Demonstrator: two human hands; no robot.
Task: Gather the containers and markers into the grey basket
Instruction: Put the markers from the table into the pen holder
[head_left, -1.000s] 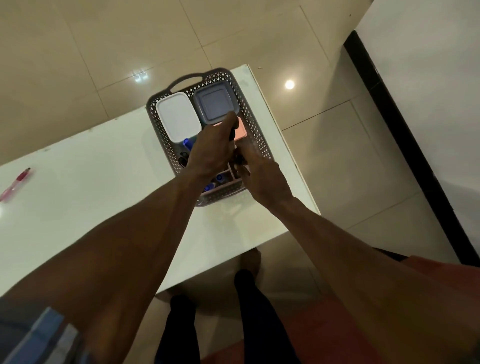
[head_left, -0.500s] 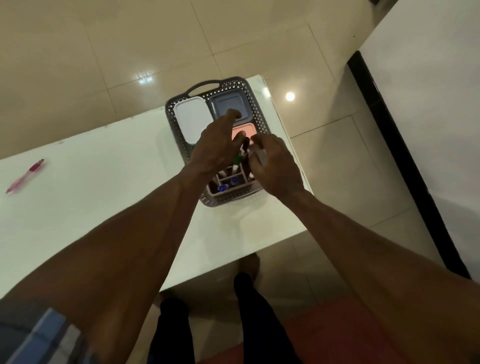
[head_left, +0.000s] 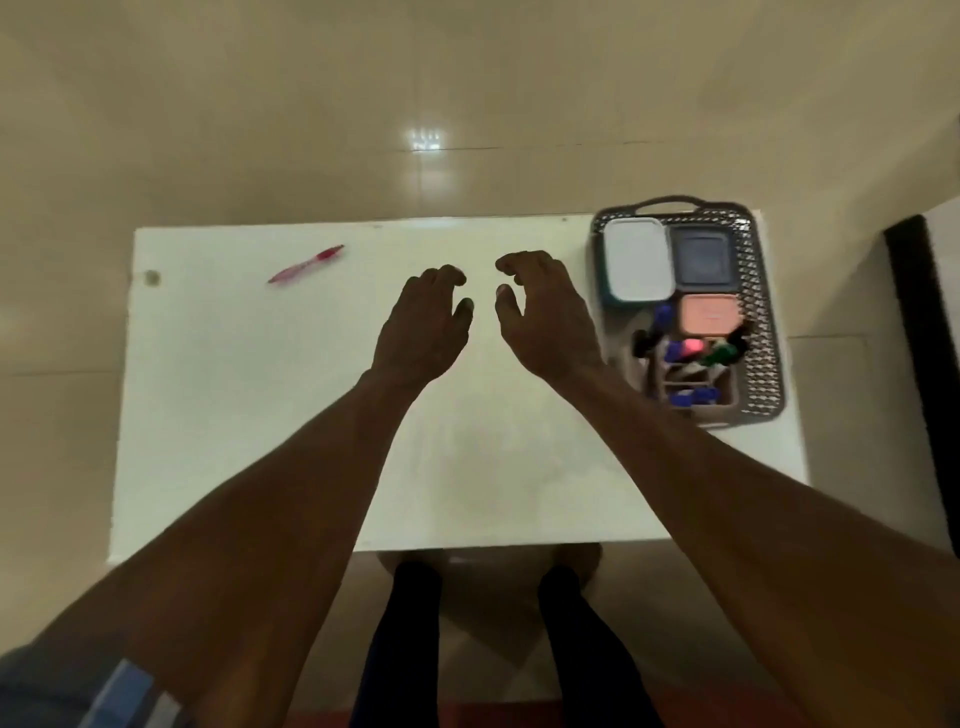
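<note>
No brand, label or writing can be read on anything in view; the picture is slightly blurred.

At the far left of the white desk (head_left: 234, 389) a red pen (head_left: 305, 264) lies slantwise, well apart from both hands. Near the desk's middle the left hand (head_left: 423, 325) hovers palm down, its fingers loosely curled and holding nothing. Just to its right, with a narrow gap between the two thumbs, the right hand (head_left: 545, 317) hangs in the same way, fingers loosely bent and empty.

To the right of the right hand, near it but not touching, the grey basket (head_left: 763, 322) stands at the desk's right end, its handle toward the far edge. Inside, at the far left, lies a white-lidded container (head_left: 638, 259); beside it on the right a dark grey container (head_left: 702, 257); nearer than that one, a smaller pink container (head_left: 709, 314). The near part of the basket holds a divided holder filled with markers (head_left: 691, 358), blue, green, black and red caps showing in a jumble; how many there are cannot be told.
</note>
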